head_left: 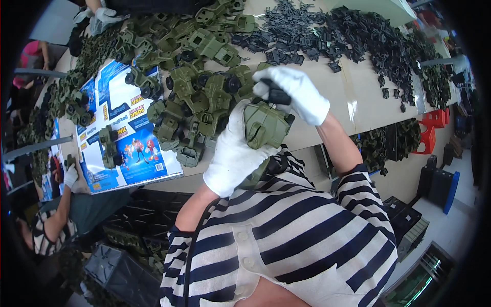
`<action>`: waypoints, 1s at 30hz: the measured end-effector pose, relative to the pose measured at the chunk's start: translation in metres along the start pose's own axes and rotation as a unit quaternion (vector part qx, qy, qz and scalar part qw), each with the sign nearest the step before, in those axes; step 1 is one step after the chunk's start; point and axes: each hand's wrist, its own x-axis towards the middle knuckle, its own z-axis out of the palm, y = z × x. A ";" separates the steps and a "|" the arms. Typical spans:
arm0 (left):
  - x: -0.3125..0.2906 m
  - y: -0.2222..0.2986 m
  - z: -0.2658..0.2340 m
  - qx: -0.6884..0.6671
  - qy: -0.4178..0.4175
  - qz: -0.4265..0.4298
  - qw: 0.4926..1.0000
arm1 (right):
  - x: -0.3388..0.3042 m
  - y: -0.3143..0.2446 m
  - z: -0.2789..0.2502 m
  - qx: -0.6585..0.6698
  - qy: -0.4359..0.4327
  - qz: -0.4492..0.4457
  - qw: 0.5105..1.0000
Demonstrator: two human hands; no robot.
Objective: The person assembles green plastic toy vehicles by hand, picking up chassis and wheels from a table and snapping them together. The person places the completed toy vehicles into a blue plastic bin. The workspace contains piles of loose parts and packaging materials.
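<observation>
My left hand (232, 153), in a white glove, is closed around an olive-green plastic toy vehicle body (265, 127) close to my chest. Just above the vehicle's far right end, my white-gloved right hand (302, 94) pinches a small black plastic part (277, 93). Whether that part touches the vehicle is hard to make out. Beyond my left hand lies a heap of similar green toy vehicles (204, 94), some fitted with black wheels. Part of the held vehicle's lower side is hidden by my left glove.
Loose dark grey and black plastic parts (358, 36) spread over the far table (332, 97). A printed blue-and-white cardboard sheet (138, 174) lies at left with several vehicles on it. Co-workers' gloved hands (105, 18) show at far left. Red stools (427, 135) and dark crates (120, 271) stand around.
</observation>
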 end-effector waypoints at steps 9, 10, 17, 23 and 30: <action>0.040 -0.014 0.010 -0.361 -0.004 -0.028 0.932 | -0.010 -0.008 -0.022 -0.142 -0.097 -0.105 0.979; 0.044 -0.001 0.009 -0.380 -0.042 -0.020 0.924 | -0.012 -0.011 -0.018 -0.064 -0.085 -0.049 0.993; 0.075 0.029 0.011 -0.401 -0.068 -0.025 0.913 | 0.006 -0.005 -0.045 0.127 -0.108 -0.071 0.983; 0.067 0.033 0.000 0.036 0.041 0.146 0.988 | 0.007 0.007 -0.043 0.125 -0.129 -0.149 0.972; 0.060 -0.020 -0.014 0.032 -0.044 0.202 0.978 | -0.004 0.023 -0.028 0.037 -0.111 -0.143 0.983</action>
